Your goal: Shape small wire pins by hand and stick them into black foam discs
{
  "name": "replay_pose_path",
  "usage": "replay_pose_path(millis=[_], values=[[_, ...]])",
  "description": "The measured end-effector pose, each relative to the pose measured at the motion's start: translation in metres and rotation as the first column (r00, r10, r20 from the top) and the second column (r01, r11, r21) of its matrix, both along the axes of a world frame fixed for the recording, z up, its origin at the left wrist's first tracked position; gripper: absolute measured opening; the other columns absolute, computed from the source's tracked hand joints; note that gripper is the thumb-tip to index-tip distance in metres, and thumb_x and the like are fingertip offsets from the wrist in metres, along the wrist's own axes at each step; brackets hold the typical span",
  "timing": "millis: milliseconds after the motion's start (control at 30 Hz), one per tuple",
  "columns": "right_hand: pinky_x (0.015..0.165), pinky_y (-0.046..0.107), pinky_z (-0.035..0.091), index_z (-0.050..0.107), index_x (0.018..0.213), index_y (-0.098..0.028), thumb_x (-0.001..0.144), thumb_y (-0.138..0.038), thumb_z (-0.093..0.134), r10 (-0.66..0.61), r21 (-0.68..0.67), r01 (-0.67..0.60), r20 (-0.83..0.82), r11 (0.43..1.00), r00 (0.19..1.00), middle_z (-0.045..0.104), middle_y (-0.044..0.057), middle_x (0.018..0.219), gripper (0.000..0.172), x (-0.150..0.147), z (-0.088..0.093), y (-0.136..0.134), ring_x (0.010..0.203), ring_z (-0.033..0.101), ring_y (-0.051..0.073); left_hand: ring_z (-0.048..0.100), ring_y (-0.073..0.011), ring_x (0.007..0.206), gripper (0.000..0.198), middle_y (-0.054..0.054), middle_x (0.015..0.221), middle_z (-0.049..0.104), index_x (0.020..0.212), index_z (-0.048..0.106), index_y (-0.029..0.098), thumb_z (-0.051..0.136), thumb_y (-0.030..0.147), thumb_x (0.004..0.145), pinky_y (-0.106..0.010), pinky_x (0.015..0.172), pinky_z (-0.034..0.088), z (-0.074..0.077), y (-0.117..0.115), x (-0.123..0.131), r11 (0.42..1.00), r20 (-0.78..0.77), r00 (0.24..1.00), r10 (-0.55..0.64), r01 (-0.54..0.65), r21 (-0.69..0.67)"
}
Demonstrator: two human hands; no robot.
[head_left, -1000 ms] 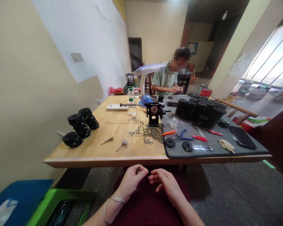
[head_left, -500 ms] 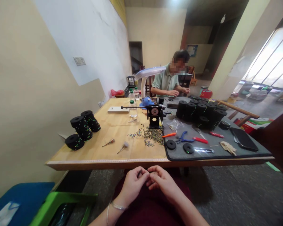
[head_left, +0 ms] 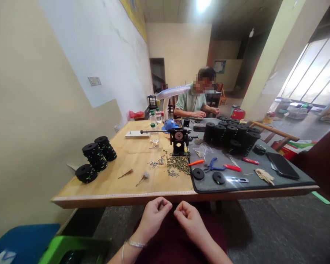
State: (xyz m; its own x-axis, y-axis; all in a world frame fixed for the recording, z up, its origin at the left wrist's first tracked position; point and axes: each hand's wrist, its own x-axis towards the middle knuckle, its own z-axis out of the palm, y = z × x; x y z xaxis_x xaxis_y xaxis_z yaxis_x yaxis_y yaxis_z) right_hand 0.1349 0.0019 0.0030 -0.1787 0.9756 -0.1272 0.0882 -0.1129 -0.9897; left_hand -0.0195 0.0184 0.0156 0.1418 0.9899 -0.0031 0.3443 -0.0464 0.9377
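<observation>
My left hand [head_left: 156, 216] is closed in a pinch above my lap, just in front of the table's near edge. A small gap to its right, my right hand [head_left: 189, 219] is also pinched, thumb against the fingers. Whatever lies between the fingertips of either hand is too small or hidden to make out. Beyond them on the wooden table [head_left: 107, 187] lies a pile of small dark beadlike pieces [head_left: 178, 163]. Two small brush-like items with pale tufts, one [head_left: 125, 173] further left and one [head_left: 143, 178] nearer, rest close to the front edge.
Black foam spools [head_left: 90, 152] stand at the left, more spools [head_left: 231, 134] at the back right. A black hand-cranked winder [head_left: 178, 141] stands mid-table before a lamp [head_left: 169, 106]. Blue pliers [head_left: 214, 165] lie on the grey mat [head_left: 253, 185]. A person [head_left: 192, 101] sits opposite.
My hands have moved apart; their fingertips met before and now a gap shows between them. The whole scene sits slightly lower in view.
</observation>
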Motion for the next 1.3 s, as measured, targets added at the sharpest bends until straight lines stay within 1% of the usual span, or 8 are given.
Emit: replay_pose_path(millis=[167, 300, 467, 667, 733, 900, 1100, 1300], values=[[0.041, 0.015, 0.014, 0.039, 0.068, -0.016, 0.072, -0.046, 0.057, -0.051, -0.053, 0.044, -0.146, 0.998, 0.988, 0.027, -0.010, 0.046, 0.035, 0.005, -0.011, 0.001, 0.041, 0.021, 0.001, 0.051, -0.0156, 0.062, 0.031, -0.003, 0.064, 0.058, 0.073, 0.060, 0.014, 0.049, 0.042, 0.082, -0.024, 0.060, 0.036, 0.008, 0.019, -0.011, 0.989, -0.216, 0.976, 0.015, 0.018, 0.149], [0.037, 0.014, 0.009, 0.035, 0.067, -0.018, 0.063, -0.064, 0.062, -0.140, -0.115, 0.112, -0.273, 0.987, 0.952, 0.021, -0.013, 0.042, 0.053, 0.010, -0.022, 0.004, 0.036, 0.015, 0.000, 0.056, -0.0190, 0.069, 0.022, -0.005, 0.075, 0.062, 0.092, 0.062, 0.017, 0.047, 0.032, 0.083, -0.028, 0.065, 0.037, 0.018, 0.046, -0.019, 0.956, -0.536, 0.840, 0.082, 0.085, 0.280], [0.034, 0.014, 0.006, 0.033, 0.067, -0.019, 0.050, -0.072, 0.066, -0.208, -0.198, 0.140, -0.385, 0.970, 0.899, 0.017, -0.014, 0.038, 0.064, 0.016, -0.032, 0.008, 0.032, 0.012, -0.001, 0.056, -0.0218, 0.090, 0.023, -0.009, 0.095, 0.061, 0.098, 0.061, 0.017, 0.048, 0.022, 0.080, -0.031, 0.081, 0.039, 0.024, 0.076, -0.017, 0.935, -0.726, 0.684, 0.067, 0.212, 0.286], [0.035, 0.013, 0.005, 0.032, 0.064, -0.019, 0.041, -0.070, 0.071, -0.288, -0.262, 0.184, -0.445, 0.947, 0.848, 0.016, -0.014, 0.039, 0.069, 0.022, -0.032, 0.006, 0.033, 0.012, -0.002, 0.049, -0.0243, 0.098, 0.021, -0.009, 0.096, 0.059, 0.096, 0.061, 0.016, 0.054, 0.022, 0.078, -0.035, 0.087, 0.036, 0.039, 0.088, -0.002, 0.887, -0.743, 0.656, 0.137, 0.253, 0.387], [0.034, 0.013, 0.004, 0.032, 0.065, -0.019, 0.042, -0.070, 0.071, -0.277, -0.271, 0.163, -0.466, 0.949, 0.840, 0.015, -0.015, 0.038, 0.069, 0.022, -0.034, 0.006, 0.032, 0.011, -0.002, 0.048, -0.0226, 0.096, 0.014, -0.008, 0.094, 0.059, 0.090, 0.061, 0.016, 0.053, 0.019, 0.078, -0.033, 0.086, 0.036, 0.043, 0.091, 0.009, 0.867, -0.739, 0.665, 0.109, 0.301, 0.398], [0.033, 0.013, 0.005, 0.032, 0.068, -0.019, 0.048, -0.069, 0.070, -0.240, -0.250, 0.131, -0.481, 0.959, 0.843, 0.017, -0.015, 0.036, 0.065, 0.020, -0.042, 0.005, 0.030, 0.013, -0.001, 0.048, -0.0204, 0.092, 0.009, -0.006, 0.091, 0.058, 0.081, 0.062, 0.018, 0.054, 0.015, 0.078, -0.030, 0.083, 0.036, 0.036, 0.108, 0.038, 0.837, -0.770, 0.638, 0.011, 0.415, 0.357], [0.032, 0.013, 0.007, 0.034, 0.069, -0.019, 0.054, -0.067, 0.068, -0.225, -0.219, 0.130, -0.491, 0.967, 0.842, 0.021, -0.015, 0.035, 0.061, 0.022, -0.044, 0.004, 0.030, 0.015, -0.001, 0.047, -0.0232, 0.090, 0.011, -0.009, 0.087, 0.056, 0.074, 0.062, 0.016, 0.052, 0.015, 0.078, -0.034, 0.079, 0.035, 0.026, 0.131, 0.047, 0.817, -0.799, 0.599, -0.050, 0.485, 0.312], [0.031, 0.012, 0.008, 0.036, 0.072, -0.019, 0.057, -0.068, 0.065, -0.208, -0.204, 0.128, -0.441, 0.971, 0.873, 0.023, -0.014, 0.033, 0.060, 0.024, -0.042, 0.002, 0.029, 0.015, -0.001, 0.046, -0.0224, 0.088, 0.013, -0.009, 0.088, 0.055, 0.076, 0.057, 0.016, 0.046, 0.012, 0.080, -0.035, 0.080, 0.035, 0.035, 0.127, 0.045, 0.801, -0.744, 0.663, -0.086, 0.489, 0.344]])
